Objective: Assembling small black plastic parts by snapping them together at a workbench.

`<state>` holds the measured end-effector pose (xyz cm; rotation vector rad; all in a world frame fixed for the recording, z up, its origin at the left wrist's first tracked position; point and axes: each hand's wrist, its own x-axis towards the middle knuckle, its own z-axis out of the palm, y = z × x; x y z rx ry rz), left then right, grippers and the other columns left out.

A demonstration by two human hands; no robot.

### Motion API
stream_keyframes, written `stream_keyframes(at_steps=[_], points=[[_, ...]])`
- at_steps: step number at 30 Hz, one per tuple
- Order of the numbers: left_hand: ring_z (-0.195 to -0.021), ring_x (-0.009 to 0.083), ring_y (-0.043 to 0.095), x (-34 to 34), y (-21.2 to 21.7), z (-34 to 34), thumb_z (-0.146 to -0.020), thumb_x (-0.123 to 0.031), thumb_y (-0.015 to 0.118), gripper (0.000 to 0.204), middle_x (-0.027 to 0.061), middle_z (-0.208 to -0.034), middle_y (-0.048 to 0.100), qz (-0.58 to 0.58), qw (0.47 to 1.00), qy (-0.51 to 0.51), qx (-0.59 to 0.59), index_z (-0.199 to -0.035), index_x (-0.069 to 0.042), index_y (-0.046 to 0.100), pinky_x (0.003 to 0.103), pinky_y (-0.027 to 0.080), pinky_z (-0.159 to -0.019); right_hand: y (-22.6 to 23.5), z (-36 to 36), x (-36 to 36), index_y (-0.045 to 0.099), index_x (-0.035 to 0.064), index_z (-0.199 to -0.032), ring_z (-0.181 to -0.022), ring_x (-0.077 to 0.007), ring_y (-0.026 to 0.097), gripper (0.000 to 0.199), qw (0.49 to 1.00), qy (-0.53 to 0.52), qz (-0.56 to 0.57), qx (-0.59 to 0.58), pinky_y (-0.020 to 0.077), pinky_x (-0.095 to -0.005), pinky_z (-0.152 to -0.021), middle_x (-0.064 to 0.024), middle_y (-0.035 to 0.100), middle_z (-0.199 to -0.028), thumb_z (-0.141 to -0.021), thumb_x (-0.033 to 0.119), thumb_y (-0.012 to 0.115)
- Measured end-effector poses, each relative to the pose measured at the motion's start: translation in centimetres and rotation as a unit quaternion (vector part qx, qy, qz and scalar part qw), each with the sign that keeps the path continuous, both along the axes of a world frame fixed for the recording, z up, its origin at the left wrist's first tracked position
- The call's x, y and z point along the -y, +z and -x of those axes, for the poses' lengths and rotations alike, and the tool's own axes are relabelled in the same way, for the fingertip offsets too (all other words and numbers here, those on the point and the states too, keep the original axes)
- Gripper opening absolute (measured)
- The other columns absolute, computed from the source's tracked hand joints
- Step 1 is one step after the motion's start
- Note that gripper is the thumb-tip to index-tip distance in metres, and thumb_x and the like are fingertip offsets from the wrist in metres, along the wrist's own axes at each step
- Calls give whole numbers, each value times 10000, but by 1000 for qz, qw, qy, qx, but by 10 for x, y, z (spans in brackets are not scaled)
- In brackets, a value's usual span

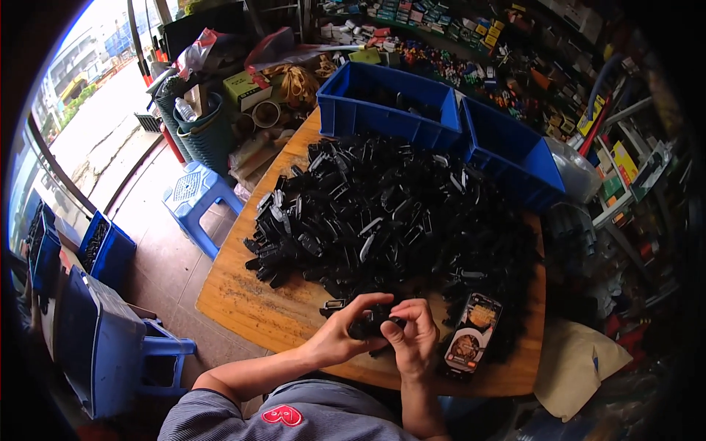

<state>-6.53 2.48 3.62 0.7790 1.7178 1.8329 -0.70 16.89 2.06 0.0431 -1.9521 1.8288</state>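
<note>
Both hands close on one small black plastic part (373,321) at the near edge of the wooden table (243,301): the left hand (344,331) cups it from the 9 o'clock side, fingers curled over its top, and the right hand (413,332) pinches it from 3 o'clock, thumb and fingertips pressed against it. The part sits between the two palms, just above the tabletop, at about 6 o'clock from the big heap of black parts (382,213).

Judging from how things lie, the work looks far from finished. The heap covers most of the table and reaches almost to the hands. At 12 o'clock a blue bin (346,117) holds only a shallow dark layer, and a second blue bin (507,154) at 1 o'clock shows mostly bare floor, though its inside is partly hidden.

A phone (474,332) with a lit screen lies just beside the right hand at 3 o'clock, touching the heap's fringe. A loose black part (332,305) lies near the left hand at 10 o'clock. A blue stool (193,192) stands off the table at 9 o'clock, and crowded shelves (515,59) fill the far side. The heap itself stands between the hands and both bins.
</note>
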Motion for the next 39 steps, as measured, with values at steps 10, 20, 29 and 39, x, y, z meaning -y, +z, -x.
stream_keyframes(at_steps=[10, 20, 29, 39], points=[[-735, 210, 600, -64, 86, 284, -789, -105, 619, 83, 65, -831, 586, -210, 967, 13, 147, -844, -69, 569, 368, 538, -676, 4, -7, 7, 515, -13, -1093, -998, -178, 501, 380, 977, -141, -156, -44, 420, -288, -813, -141, 498, -1193, -886, 304, 543], [-685, 191, 611, -36, 81, 181, -780, -142, 598, 134, 75, -778, 623, -25, 946, 85, -313, -871, -54, 641, 301, 472, -604, -9, -2, -11, 543, -32, -1002, -951, -142, 533, 129, 980, -149, -112, -75, 429, -240, -830, -114, 534, -1073, -893, 15, 493], [-765, 272, 535, 60, -33, 58, -724, -81, 593, 159, 84, -826, 489, 309, 802, 189, -475, -882, -75, 571, 366, 454, -627, -14, -34, 1, 600, 1, -937, -779, -196, 562, 114, 940, -172, -293, 20, 455, -276, -709, -98, 595, -936, -830, 37, 586], [-833, 277, 491, 60, -39, 57, -710, -17, 547, 185, 93, -834, 473, 301, 767, 183, -537, -885, -63, 507, 366, 432, -676, 2, -53, -8, 611, -4, -955, -891, -237, 590, 136, 922, -218, -318, -39, 463, -302, -782, -120, 616, -965, -830, 48, 594]])
